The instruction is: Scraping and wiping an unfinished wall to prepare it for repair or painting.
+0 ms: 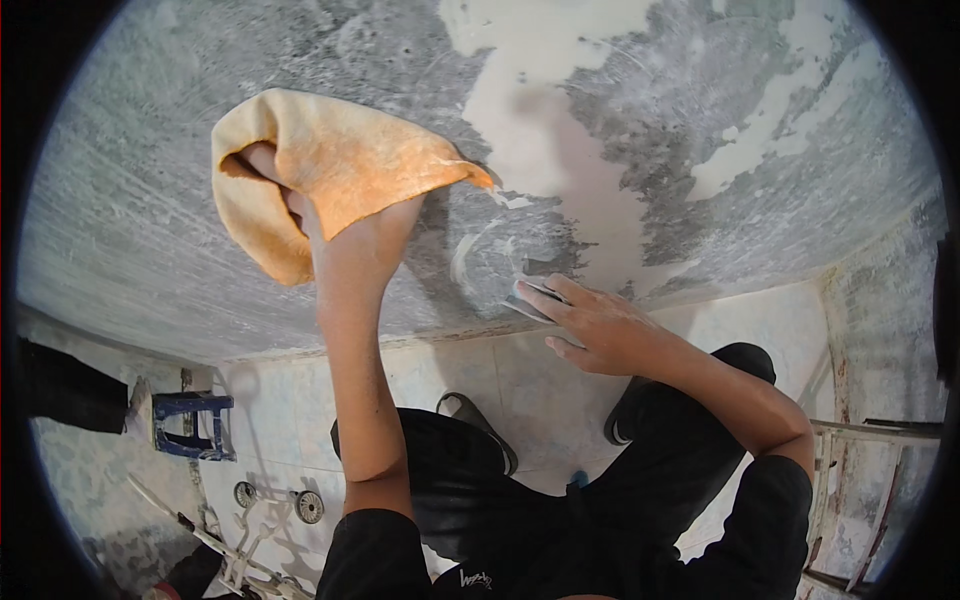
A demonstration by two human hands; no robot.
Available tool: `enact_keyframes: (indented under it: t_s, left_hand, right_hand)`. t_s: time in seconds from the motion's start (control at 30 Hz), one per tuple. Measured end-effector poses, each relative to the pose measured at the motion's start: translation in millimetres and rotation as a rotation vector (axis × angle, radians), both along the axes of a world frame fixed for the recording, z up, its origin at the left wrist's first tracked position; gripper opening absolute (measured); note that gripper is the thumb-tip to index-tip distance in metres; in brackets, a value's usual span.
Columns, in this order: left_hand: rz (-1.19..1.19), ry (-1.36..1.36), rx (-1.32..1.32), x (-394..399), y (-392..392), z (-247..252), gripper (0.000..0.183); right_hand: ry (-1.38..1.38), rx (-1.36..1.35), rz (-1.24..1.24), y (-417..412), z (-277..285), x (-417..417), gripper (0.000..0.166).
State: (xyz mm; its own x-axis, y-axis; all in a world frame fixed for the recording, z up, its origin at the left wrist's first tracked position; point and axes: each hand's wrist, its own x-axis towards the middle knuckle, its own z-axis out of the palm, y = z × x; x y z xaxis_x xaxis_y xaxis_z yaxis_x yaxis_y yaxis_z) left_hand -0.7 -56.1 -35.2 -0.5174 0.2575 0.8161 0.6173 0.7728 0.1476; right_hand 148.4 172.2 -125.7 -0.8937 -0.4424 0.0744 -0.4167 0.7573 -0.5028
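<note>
An orange-and-cream cloth [352, 150] is draped over my left hand [364, 236] at the wall. Skin shows through a fold of it, but most of the fingers are hidden. The grey wall [360, 60] in front of me carries pale smooth patches of filler [517, 112]. Low on that wall, my right hand [600, 322] grips a thin, flat, grey sanding sheet or pad [534, 302]. Its exact kind cannot be told. Chalky dust coats the fingers of the right hand.
Pale floor tiles [540, 405] meet the wall below my hands. A blue plastic stool [195, 426] stands at the left, near a wheeled white metal frame [259, 525]. At the right edge is a pale rack-like frame [862, 487]. My knees flank the space below.
</note>
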Motion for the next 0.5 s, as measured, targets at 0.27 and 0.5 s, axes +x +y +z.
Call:
enact_keyframes:
  t_s: [0.27,0.5]
  left_hand:
    - [-0.068,-0.355,0.127,8,6,7,0.062]
    - [0.018,-0.146,0.039,5,5,2,0.029]
  right_hand:
    - [0.048,0.028,0.045,-5,-11,3,0.067]
    - [-0.038,0.027,0.113,-15,-23,9,0.067]
